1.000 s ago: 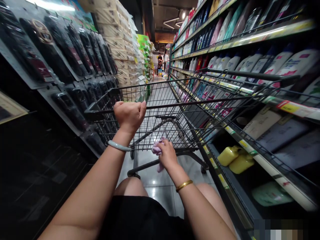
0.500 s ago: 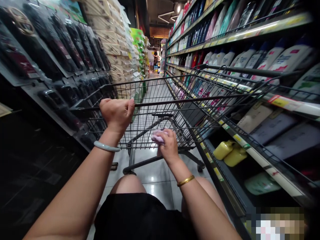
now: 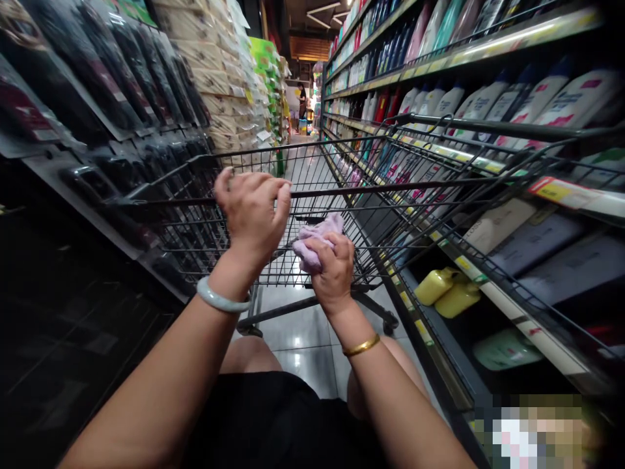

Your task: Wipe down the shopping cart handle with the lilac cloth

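Observation:
My right hand point(image 3: 334, 270) is closed around a crumpled lilac cloth point(image 3: 315, 244), just behind the shopping cart's near end. My left hand point(image 3: 254, 212) is at the upper rail of the shopping cart point(image 3: 381, 190), its fingers loosened and bent over it. The fingertips are hidden behind the knuckles, so contact with the rail is unclear. A pale bangle point(image 3: 222, 298) circles the left wrist and a gold bracelet point(image 3: 361, 345) the right. The cart's wire basket spans the aisle before my knees.
Shelves of bottles point(image 3: 508, 98) line the right side, with yellow bottles point(image 3: 446, 293) low down. Packaged dark goods point(image 3: 92, 71) hang on the left, beside stacked beige packs point(image 3: 219, 85). Tiled floor point(image 3: 303, 368) runs beneath the cart. A person point(image 3: 301, 101) stands far down the aisle.
My left hand has loosened from its fist on the rail and shifted right, towards the cloth. The cloth and my right hand have risen slightly, showing more of the cloth.

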Demonstrator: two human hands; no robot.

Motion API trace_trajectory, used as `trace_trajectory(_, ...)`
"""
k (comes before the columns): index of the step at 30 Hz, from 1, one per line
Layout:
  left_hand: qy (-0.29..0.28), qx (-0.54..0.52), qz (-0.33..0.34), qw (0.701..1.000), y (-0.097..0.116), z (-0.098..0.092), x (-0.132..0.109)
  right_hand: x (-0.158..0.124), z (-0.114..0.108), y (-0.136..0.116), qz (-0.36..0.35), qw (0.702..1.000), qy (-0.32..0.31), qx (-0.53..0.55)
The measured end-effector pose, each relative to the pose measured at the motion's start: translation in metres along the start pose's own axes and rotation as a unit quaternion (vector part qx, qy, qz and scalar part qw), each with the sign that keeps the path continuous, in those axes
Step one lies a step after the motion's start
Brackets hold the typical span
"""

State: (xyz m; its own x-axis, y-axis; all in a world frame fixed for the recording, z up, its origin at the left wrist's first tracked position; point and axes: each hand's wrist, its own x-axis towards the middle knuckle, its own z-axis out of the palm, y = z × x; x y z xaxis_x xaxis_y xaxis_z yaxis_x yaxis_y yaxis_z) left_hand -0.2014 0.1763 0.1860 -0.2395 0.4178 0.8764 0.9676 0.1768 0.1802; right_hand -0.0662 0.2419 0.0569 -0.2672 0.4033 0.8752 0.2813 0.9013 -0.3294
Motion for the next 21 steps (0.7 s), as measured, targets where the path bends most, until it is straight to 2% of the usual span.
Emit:
trace_trajectory(2, -0.029, -0.005, 0.003, 1.000, 0.017, 0.013, 0.002, -0.001, 0.007, 0.001, 0.006, 0.999, -0.033, 0.002)
trace_trajectory(4, -0.043, 0.022, -0.010, 0.999, 0.024, 0.025, 0.003, -0.001, 0.011, 0.003, 0.004, 0.997, -0.070, 0.021)
trace_trajectory(5, -0.045, 0.037, -0.017, 0.998, 0.025, 0.029, 0.003, 0.001, 0.010, 0.006, 0.002, 0.997, -0.065, 0.033)
trace_trajectory(7, -0.043, 0.050, -0.021, 0.998, 0.024, 0.033, 0.002, 0.011, 0.001, 0.014, -0.002, 0.999, 0.000, 0.050)
trace_trajectory(11, -0.029, 0.025, -0.023, 0.999, 0.021, 0.033, 0.000, 0.037, -0.025, 0.028, 0.011, 0.981, 0.193, 0.036)
trace_trajectory(13, -0.009, 0.024, -0.026, 0.999, 0.022, 0.034, -0.001, 0.043, -0.029, 0.025, 0.037, 0.971, 0.233, 0.024)
trace_trajectory(15, 0.011, 0.038, -0.023, 0.999, 0.023, 0.035, -0.001, 0.043, -0.026, 0.015, 0.033, 0.979, 0.201, 0.020)
trace_trajectory(18, 0.028, 0.060, -0.010, 0.998, 0.022, 0.035, -0.002, 0.043, -0.024, 0.010, -0.025, 0.991, 0.124, 0.039)
trace_trajectory(19, 0.031, 0.059, -0.005, 0.998, 0.022, 0.034, -0.002, 0.045, -0.027, 0.014, -0.033, 0.990, 0.127, 0.047)
trace_trajectory(21, 0.037, 0.050, -0.001, 0.998, 0.021, 0.032, -0.002, 0.050, -0.038, 0.028, -0.011, 0.982, 0.178, 0.055)
